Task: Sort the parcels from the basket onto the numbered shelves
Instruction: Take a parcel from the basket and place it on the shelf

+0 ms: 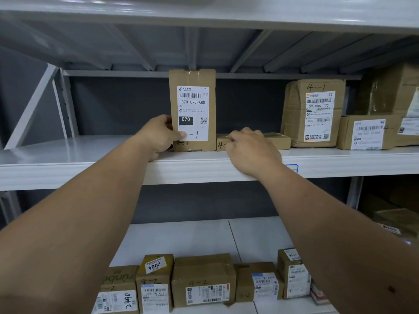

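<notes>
While the left hand [158, 134] grips the lower left edge of the upright parcel [192, 109], thumb lying across the corner of its white shipping label [192, 113], the right hand [247, 148] rests curled over the flat parcel [275, 140] lying just beside it, fingers bent round its near top edge. Both cartons sit on the upper shelf [68, 164], touching side by side near the front lip. The upright parcel stands on its short end with its long axis vertical, label facing outward toward the camera, printed 070-070-A80 and a handwritten mark ending in "-1" at the bottom. The flat one lies with its long axis running left to right along the shelf, a handwritten "4-" showing on its front face. To finish this placement well, I would judge it best to square the tall carton against its neighbour and ease it back from the lip, keeping the label forward, before letting go, since a box on its narrow end could tip. Further right stand more cardboard parcels [315, 114], one marked 4-1; the lower shelf [260, 241] carries a row marked 4-2.
</notes>
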